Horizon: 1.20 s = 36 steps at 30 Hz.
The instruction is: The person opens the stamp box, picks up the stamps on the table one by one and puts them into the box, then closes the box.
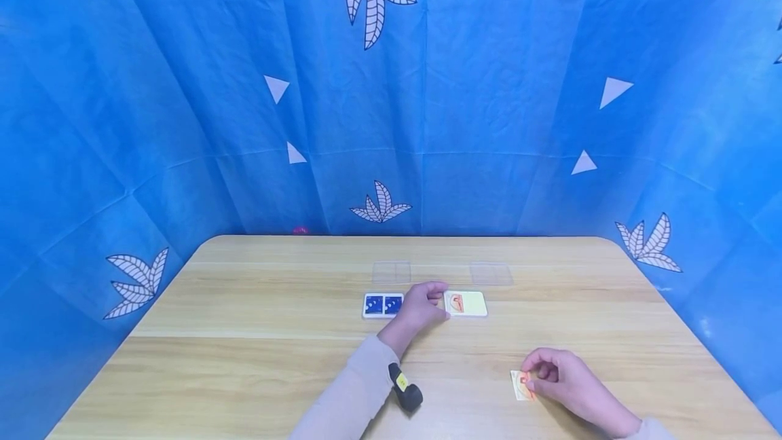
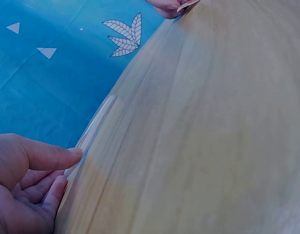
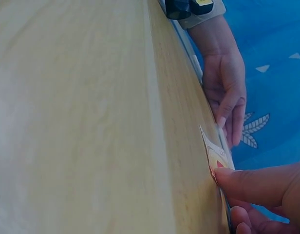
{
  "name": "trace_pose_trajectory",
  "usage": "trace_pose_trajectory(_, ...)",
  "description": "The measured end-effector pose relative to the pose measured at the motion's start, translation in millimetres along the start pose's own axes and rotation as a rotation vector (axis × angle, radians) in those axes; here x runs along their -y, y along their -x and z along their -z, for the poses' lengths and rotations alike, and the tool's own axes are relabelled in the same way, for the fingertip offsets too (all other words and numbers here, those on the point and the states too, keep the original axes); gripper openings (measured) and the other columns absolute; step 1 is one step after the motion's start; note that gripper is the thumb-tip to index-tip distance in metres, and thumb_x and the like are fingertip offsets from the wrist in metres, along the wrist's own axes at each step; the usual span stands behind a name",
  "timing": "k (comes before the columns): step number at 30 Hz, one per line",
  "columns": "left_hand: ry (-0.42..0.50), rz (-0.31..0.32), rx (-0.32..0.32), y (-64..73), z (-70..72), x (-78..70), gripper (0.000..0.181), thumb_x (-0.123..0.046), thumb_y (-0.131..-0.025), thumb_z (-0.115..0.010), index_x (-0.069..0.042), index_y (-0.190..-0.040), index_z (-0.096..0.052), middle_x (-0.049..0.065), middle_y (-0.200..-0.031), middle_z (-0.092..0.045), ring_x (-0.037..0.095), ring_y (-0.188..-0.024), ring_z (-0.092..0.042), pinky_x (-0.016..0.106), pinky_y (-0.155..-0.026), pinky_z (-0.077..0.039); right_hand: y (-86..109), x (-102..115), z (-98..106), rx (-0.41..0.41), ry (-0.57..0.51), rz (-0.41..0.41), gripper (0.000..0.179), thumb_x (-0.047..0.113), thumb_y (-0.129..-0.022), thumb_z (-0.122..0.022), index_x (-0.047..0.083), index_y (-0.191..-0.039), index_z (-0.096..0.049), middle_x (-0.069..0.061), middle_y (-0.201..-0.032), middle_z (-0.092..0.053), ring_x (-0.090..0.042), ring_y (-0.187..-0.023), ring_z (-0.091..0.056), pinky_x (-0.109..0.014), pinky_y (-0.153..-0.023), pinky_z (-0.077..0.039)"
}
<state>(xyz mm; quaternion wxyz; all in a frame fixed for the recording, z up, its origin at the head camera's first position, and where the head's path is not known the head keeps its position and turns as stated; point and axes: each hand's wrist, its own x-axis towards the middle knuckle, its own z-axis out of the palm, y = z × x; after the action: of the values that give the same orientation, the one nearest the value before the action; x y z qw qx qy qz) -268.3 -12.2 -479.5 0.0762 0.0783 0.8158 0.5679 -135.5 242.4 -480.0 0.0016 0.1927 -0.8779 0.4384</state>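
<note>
My left hand (image 1: 423, 307) grips the left end of a shallow clear-rimmed box (image 1: 487, 305), thumb at the front edge and a finger at the back. In that box, a card with an orange picture (image 1: 456, 303) lies at the left; the rest looks pale yellow. Nearer the table's front right, my right hand (image 1: 565, 382) pinches a small square card (image 1: 519, 387) with a similar orange picture. The right wrist view has this card (image 3: 215, 153) tilted up between thumb and fingers. Its lower right part is hidden by the fingertips.
Left of my left hand sits another shallow box (image 1: 364, 316) with two dark blue cards (image 1: 374, 305). Two thin transparent plastic pieces, one left (image 1: 391, 272) and one right (image 1: 491, 273), lie behind the boxes. A blue patterned curtain (image 1: 476, 121) surrounds the wooden table (image 1: 232, 372).
</note>
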Motion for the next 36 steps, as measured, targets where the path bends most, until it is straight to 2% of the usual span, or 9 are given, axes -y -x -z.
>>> trace_pose_trajectory(8, 0.0, 0.01, -0.001, 1.6, 0.8, -0.8, 0.057, 0.007, -0.064, -0.075, -0.011, -0.117, -0.064, 0.002, -0.108, -0.064, 0.018, -0.1, -0.058, 0.031, -0.09, -0.052, -2.4, 0.5, 1.2, 0.019, -0.032, -0.001, 0.016, 0.01, -0.078, -0.072, 0.006, -0.09, -0.061, 0.005, -0.076, -0.055, -0.001, -0.067, -0.049, -0.021, -0.054, -0.046)
trace_pose_trajectory(17, 0.004, 0.009, -0.001, 4.5, 1.1, -3.4, 0.056, 0.007, -0.064, -0.075, -0.011, -0.116, -0.064, 0.003, -0.109, -0.064, 0.019, -0.101, -0.058, 0.031, -0.09, -0.052, -3.2, 2.7, -0.5, 0.023, 0.001, -0.029, 0.015, 0.011, -0.077, -0.073, 0.006, -0.087, -0.064, 0.007, -0.073, -0.055, 0.0, -0.065, -0.048, -0.02, -0.054, -0.045)
trace_pose_trajectory(26, -0.008, 0.002, -0.003, 1.8, 0.6, -0.6, 0.056, 0.007, -0.064, -0.076, -0.011, -0.116, -0.065, 0.002, -0.107, -0.064, 0.019, -0.101, -0.058, 0.031, -0.09, -0.052, -3.9, -1.1, -0.9, 0.02, -0.045, 0.053, 0.009, 0.009, -0.08, -0.07, 0.008, -0.089, -0.066, 0.007, -0.074, -0.059, -0.003, -0.062, -0.051, -0.021, -0.051, -0.046)
trace_pose_trajectory(36, -0.006, -0.011, -0.006, 3.6, 2.4, -2.0, 0.054, 0.008, -0.065, -0.074, -0.01, -0.115, -0.065, 0.003, -0.107, -0.064, 0.019, -0.101, -0.058, 0.03, -0.089, -0.052, -4.7, 1.1, -3.7, -0.014, -0.012, 0.024, 0.009, 0.01, -0.082, -0.069, 0.007, -0.09, -0.067, 0.007, -0.074, -0.061, -0.002, -0.062, -0.05, -0.021, -0.051, -0.044)
